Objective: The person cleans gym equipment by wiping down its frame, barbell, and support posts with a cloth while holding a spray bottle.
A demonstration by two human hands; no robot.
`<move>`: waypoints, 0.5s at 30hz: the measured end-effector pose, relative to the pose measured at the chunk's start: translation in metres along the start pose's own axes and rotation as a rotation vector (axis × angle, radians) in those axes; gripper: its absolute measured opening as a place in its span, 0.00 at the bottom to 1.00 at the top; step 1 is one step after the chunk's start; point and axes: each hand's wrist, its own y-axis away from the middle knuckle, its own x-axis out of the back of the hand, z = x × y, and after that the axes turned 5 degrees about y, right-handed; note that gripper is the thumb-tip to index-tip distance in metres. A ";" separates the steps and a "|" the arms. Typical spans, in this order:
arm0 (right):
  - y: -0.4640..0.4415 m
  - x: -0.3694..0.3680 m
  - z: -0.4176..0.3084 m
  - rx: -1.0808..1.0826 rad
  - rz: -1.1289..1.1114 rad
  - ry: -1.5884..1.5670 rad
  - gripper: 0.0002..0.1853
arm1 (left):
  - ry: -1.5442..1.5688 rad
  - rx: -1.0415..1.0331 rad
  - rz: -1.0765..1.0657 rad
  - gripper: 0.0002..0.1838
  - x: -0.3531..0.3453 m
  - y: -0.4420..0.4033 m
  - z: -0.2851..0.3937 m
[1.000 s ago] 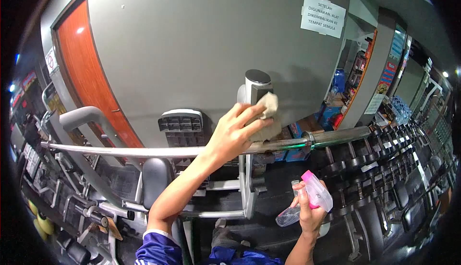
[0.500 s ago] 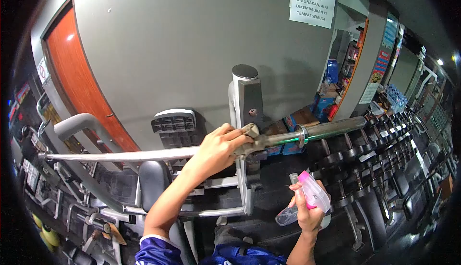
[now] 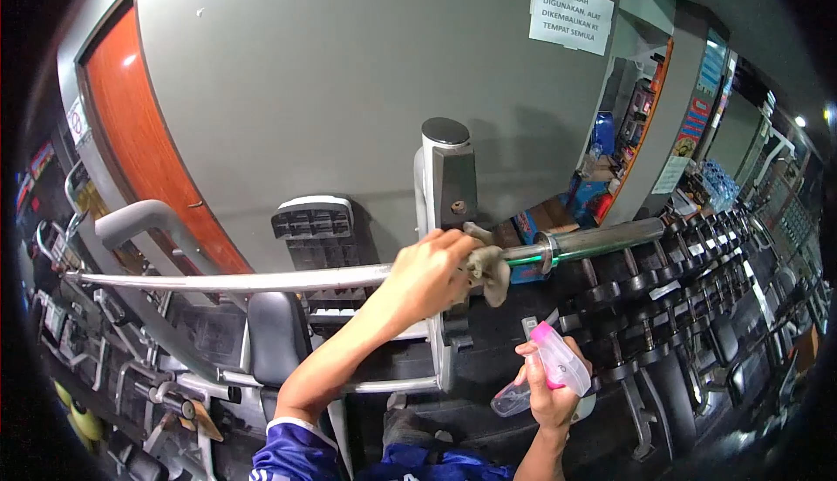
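Observation:
A long metal barbell (image 3: 235,282) runs across the view, its thick sleeve (image 3: 610,238) at the right. My left hand (image 3: 429,273) is closed on a grey-beige cloth (image 3: 488,273), which lies bunched around the bar just left of the collar. The cloth and fingers hide that part of the bar. Lower right, my right hand (image 3: 551,387) grips a clear spray bottle (image 3: 565,366) with a pink part near its top. The bottle is tilted and held apart from the bar.
Behind the bar stands a grey machine upright (image 3: 455,186). A padded bench (image 3: 277,337) is below it. Racks of dumbbells (image 3: 649,302) fill the right side. Boxes (image 3: 547,218) sit by the wall, and an orange door (image 3: 144,123) is at the left.
The cloth and my left hand came down from the machine upright onto the bar, then slid right towards the collar. My right hand still holds the bottle, shifted slightly left.

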 end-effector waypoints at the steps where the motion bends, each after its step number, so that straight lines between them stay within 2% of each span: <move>1: -0.003 0.001 -0.003 -0.019 -0.004 -0.026 0.09 | -0.013 0.053 0.006 0.21 0.004 0.000 0.000; 4: -0.005 -0.001 -0.006 -0.079 0.011 -0.066 0.06 | -0.129 0.116 0.001 0.19 0.016 0.010 0.002; 8: -0.007 0.002 -0.003 -0.017 -0.019 -0.054 0.09 | -0.215 0.193 0.033 0.19 0.035 0.024 -0.006; 10: -0.006 0.003 0.001 -0.023 -0.019 -0.048 0.09 | -0.115 0.282 0.118 0.18 0.051 0.024 -0.020; 11: -0.006 0.001 0.002 -0.020 -0.019 -0.047 0.10 | 0.009 0.230 0.316 0.17 0.056 0.023 -0.031; 12: -0.008 0.000 0.002 -0.017 -0.023 -0.053 0.10 | 0.074 0.280 0.440 0.19 0.055 0.023 -0.050; 14: -0.010 -0.001 0.001 -0.017 -0.033 -0.064 0.09 | 0.588 0.351 0.660 0.16 0.056 0.002 -0.047; 15: -0.011 -0.006 -0.001 -0.037 -0.026 -0.095 0.09 | 0.587 0.250 0.772 0.14 0.048 -0.011 -0.047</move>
